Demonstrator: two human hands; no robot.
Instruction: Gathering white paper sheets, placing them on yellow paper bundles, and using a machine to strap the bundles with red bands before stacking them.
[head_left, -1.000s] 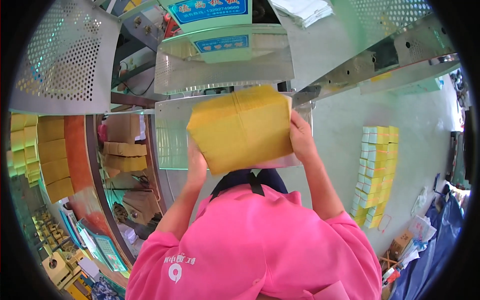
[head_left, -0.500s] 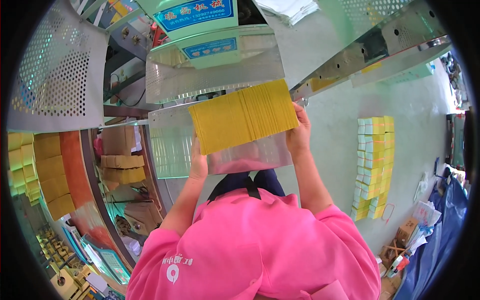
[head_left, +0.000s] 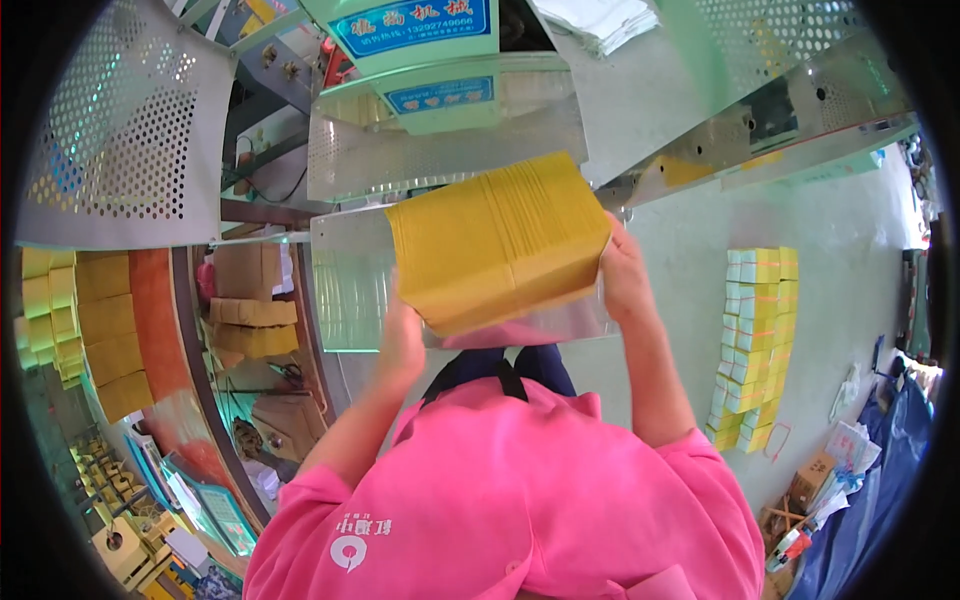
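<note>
The left hand [head_left: 403, 335] and right hand [head_left: 626, 275] clamp opposite ends of a thick, yellow paper stack [head_left: 500, 245] above a shiny metal plate [head_left: 350, 275]; I'd fear uneven pressure spilling middle sheets.

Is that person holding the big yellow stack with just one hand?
No, the left hand and right hand hold the yellow stack at opposite ends.

Left hand [head_left: 404, 333] sat left of frame centre; right hand [head_left: 627, 277] sat higher, right of centre. Both gripped; forearms [head_left: 660, 385] angled upward.
</note>
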